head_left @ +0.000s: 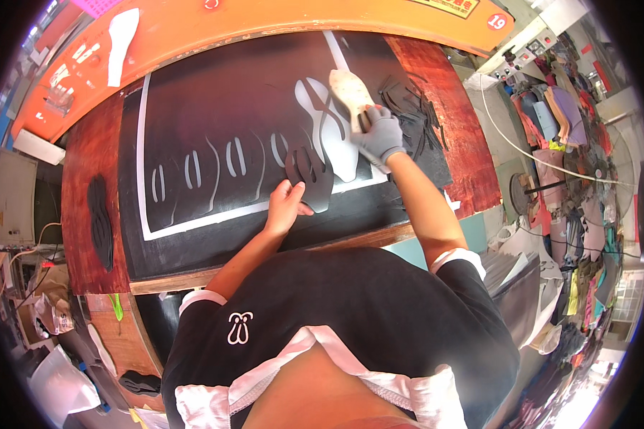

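My bare left hand [286, 204] pinches the near edge of a black sole-shaped piece [320, 187] with slots in it, tilted up off a black sheet [215, 193]. My right hand [381, 136], in a grey glove, is closed round the near end of a cream sole-shaped block [350, 91]; it is slightly blurred. Between the hands, whitish sole-shaped openings [343, 154] show in the sheet. To their left, a row of slim slots [235, 157] and curved cut lines runs across the sheet.
An orange machine beam [265, 23] spans the far side. Thin black offcuts [415, 114] lie heaped right of the sheet. A stack of black sole pieces [100, 222] lies on the red-brown board [86, 157] at left. Coloured material piles [551, 114] stand at far right.
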The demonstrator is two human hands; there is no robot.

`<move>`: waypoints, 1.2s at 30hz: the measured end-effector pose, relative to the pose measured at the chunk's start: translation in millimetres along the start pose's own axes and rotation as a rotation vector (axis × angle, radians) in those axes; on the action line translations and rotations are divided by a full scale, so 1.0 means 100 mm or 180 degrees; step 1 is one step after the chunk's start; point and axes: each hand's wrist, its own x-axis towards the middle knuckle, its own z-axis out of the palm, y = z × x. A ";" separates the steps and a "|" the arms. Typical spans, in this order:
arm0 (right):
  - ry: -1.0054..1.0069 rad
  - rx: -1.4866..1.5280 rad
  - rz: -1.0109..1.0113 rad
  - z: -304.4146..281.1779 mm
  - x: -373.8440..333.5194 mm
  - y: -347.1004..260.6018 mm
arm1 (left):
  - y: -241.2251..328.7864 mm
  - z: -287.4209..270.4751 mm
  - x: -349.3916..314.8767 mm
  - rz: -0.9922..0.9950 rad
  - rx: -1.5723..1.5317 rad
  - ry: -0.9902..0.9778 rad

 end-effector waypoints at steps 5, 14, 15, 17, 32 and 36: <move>0.0338 0.0249 0.0006 0.03 -0.15 0.01 | 0.10 0.03 -0.05 0.0065 0.0240 0.0024; 0.0025 0.0660 0.0235 0.01 -0.37 0.16 | 0.38 -0.09 -0.17 0.0897 0.1941 0.0773; 0.0023 0.0887 0.0303 0.01 -0.36 0.21 | 0.47 -0.10 -0.11 0.1234 0.1971 0.0764; -0.0211 0.2193 0.0402 0.00 -0.31 0.35 | 0.73 -0.09 0.12 0.1458 0.1890 0.0556; -0.1340 0.7973 0.0654 -0.01 -0.23 0.81 | 1.67 1.47 3.07 0.0496 0.2897 -0.0375; -0.1230 0.8367 0.0842 -0.13 -0.25 0.82 | 1.39 1.72 3.56 0.0237 0.3206 -0.0432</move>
